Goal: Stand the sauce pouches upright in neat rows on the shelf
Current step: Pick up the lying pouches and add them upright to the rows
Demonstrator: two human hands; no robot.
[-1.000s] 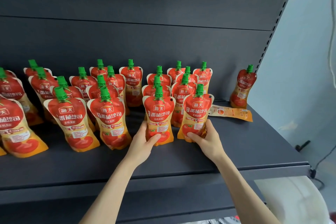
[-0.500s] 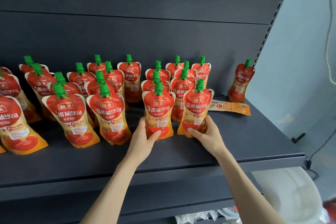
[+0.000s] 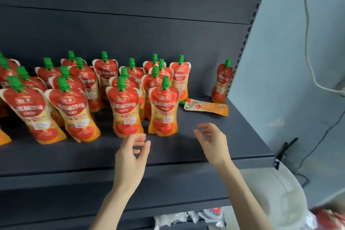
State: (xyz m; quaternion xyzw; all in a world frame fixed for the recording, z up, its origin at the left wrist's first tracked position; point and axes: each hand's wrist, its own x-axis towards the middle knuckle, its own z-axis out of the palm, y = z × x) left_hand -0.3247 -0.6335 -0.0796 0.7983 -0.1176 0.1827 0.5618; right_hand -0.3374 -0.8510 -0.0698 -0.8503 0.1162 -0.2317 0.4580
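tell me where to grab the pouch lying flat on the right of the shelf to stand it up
Best pinch the flat pouch across its narrow neck, just right of the green cap, coming down from above with the right hand, open nearby. It lies flat, cap pointing left, base right, so lifting the neck should swing the base down.

white cable (image 3: 305, 33) on pale wall (image 3: 289, 61) | black clip (image 3: 284, 148) beside wall | white plastic bag (image 3: 270, 192) lower right

Leftmost pouches (image 3: 4, 138) half beyond the frame edge, label print (image 3: 126, 112) blurred.
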